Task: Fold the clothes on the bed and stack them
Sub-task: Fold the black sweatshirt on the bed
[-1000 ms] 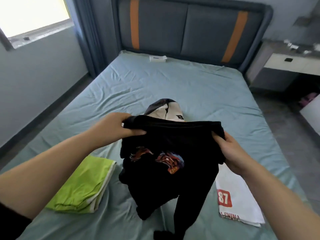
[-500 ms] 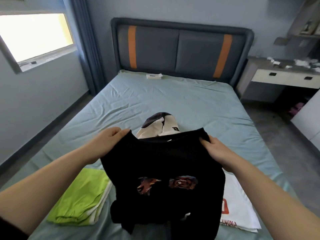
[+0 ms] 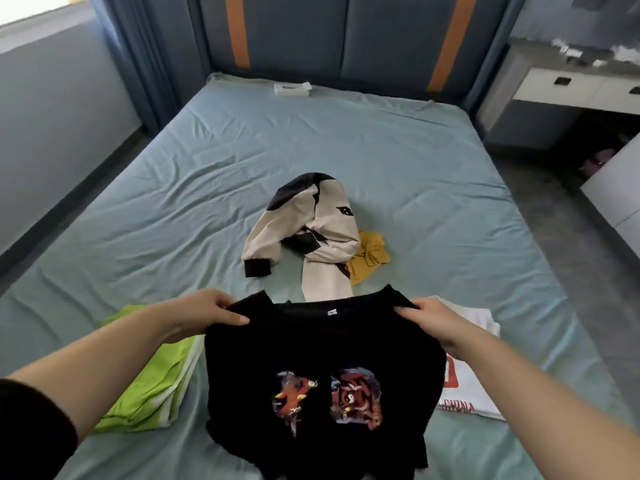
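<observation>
Gripped the black T-shirt (image 3: 322, 368) at its two shoulders: pinched one with the left hand (image 3: 204, 317), closed the right hand (image 3: 433, 323) round the other. Held it print side up, collar label midway between the grips, over the near part of the bed (image 3: 173, 202). Hung it between a folded lime-green garment (image 3: 149, 393) and a folded white T-shirt with red print (image 3: 467, 393), crossing the edge of each in this view; could not see the hem.

Judged it a light, limp knit: no stiffness, apt to sag and bunch between the grips, neither slippery nor fragile. Best taken at the shoulders or side seams and drawn taut for laying flat.

Noted a crumpled cream-and-black jacket (image 3: 311, 230) just beyond the collar, with a yellow garment (image 3: 370, 258) touching it, near enough to crowd a full spread. Found bare sheet farther off, toward the headboard (image 3: 346, 36) and at the far left. Marked the bed's right edge as near the white T-shirt.
</observation>
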Tool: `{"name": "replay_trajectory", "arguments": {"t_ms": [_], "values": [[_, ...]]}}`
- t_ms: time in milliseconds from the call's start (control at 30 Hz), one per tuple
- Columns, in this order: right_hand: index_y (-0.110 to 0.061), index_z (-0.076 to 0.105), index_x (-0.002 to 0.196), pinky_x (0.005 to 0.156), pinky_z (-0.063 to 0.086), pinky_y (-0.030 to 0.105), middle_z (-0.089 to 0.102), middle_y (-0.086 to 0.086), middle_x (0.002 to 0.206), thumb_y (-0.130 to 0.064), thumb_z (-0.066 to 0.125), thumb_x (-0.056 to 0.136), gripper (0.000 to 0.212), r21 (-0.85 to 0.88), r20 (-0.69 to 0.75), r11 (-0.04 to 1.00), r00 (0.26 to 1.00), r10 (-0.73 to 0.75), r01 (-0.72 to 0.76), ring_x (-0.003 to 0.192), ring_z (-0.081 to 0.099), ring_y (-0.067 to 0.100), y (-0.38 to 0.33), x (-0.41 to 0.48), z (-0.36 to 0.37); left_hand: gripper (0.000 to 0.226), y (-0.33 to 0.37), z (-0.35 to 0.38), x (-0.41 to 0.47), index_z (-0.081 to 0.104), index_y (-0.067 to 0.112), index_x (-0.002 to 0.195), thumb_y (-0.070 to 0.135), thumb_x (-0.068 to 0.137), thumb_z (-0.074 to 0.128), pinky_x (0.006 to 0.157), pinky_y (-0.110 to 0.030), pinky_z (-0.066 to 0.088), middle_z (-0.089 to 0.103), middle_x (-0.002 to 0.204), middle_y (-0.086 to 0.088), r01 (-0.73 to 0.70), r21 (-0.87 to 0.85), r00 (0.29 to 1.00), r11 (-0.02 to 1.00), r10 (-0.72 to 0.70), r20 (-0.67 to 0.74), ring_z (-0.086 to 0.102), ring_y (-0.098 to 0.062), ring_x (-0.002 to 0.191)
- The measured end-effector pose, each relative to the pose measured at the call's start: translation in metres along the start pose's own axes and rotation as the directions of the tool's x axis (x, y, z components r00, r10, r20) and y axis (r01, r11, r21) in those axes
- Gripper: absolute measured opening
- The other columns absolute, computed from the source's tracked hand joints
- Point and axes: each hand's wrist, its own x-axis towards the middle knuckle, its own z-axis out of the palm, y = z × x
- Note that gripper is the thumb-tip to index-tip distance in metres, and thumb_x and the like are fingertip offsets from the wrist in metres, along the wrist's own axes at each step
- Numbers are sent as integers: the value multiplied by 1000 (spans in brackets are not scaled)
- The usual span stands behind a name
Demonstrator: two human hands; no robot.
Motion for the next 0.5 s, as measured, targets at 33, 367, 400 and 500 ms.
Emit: {"name": "replay_trajectory", "arguments": {"t_ms": [33,367,400,500], "values": [[-13,69,93,63,48,29,71,4,79,-33,63,92,21,-11,-29,1000,1000,-2,2,73,67,19,9,17,5,15,-8,2,19,70,-2,93,10,84,73,79,-29,52,72,93,-20,13,34,1000,999,-13,-18,68,-22,83],[-22,65,100,70,34,29,45,0,89,-27,53,93,15,-849,-209,526,945,-253,-47,88,47,24,70,176,52,35,-62,29,189,54,18,71,44,75,77,65,-31,42,61,76,-1,139,451,936,882,31,-350,59,-23,77],[-21,64,100,70,34,29,42,0,91,-24,55,91,13,-853,-232,517,940,-249,-73,84,43,23,74,189,55,36,-65,31,203,55,19,72,49,74,76,66,-32,43,62,77,-1,152,471,935,869,29,-355,60,-22,77],[-18,59,89,62,37,29,44,2,98,-17,56,90,3,-770,-281,627,944,-171,-115,74,49,23,83,222,62,33,-75,35,239,59,21,74,50,77,73,60,-28,41,61,74,1,124,448,956,885,14,-293,57,-16,70]]}}
